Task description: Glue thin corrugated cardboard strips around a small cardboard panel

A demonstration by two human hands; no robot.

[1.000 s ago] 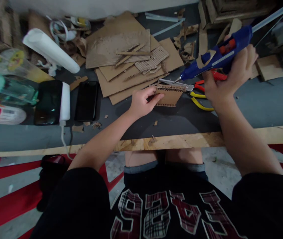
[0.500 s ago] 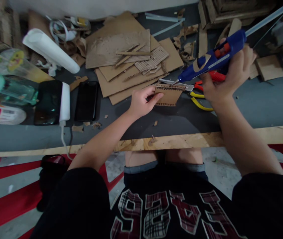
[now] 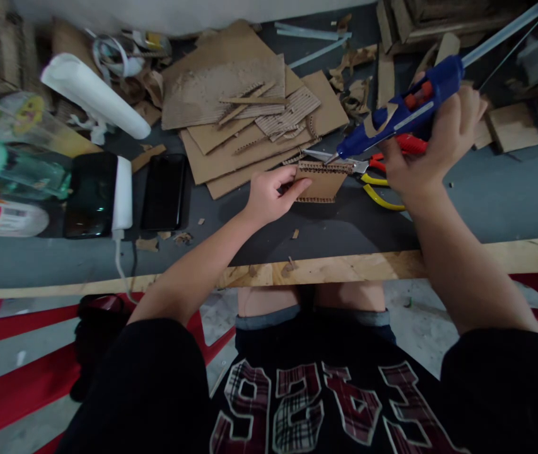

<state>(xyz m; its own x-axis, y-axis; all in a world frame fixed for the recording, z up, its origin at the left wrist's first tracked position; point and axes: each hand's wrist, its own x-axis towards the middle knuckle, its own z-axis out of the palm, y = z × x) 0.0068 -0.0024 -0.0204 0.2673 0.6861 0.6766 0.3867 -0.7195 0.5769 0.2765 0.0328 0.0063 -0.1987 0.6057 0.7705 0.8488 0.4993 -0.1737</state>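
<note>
My left hand [image 3: 273,195] pinches the left end of a small cardboard piece [image 3: 320,184] between thumb and fingers, above the dark table. Corrugated strips run along the top and bottom edges of this piece. In my right hand [image 3: 434,148] is a blue glue gun [image 3: 403,110] with a long clear glue stick in its back end. Its metal tip is at the top corrugated edge of the cardboard piece. Behind and below the gun lie scissors [image 3: 356,165] and a tool with yellow handles [image 3: 382,197], partly hidden.
Stacked cardboard sheets [image 3: 221,82] lie behind my hands. To the left are a black phone [image 3: 163,192], a dark box [image 3: 89,195], bottles [image 3: 4,215] and a white roll [image 3: 96,94]. Clear glue sticks [image 3: 309,33] lie at the back. The wooden table edge [image 3: 297,270] is in front.
The glue gun and my right hand have shifted very slightly to the left. My left hand still holds the cardboard piece in nearly the same spot.
</note>
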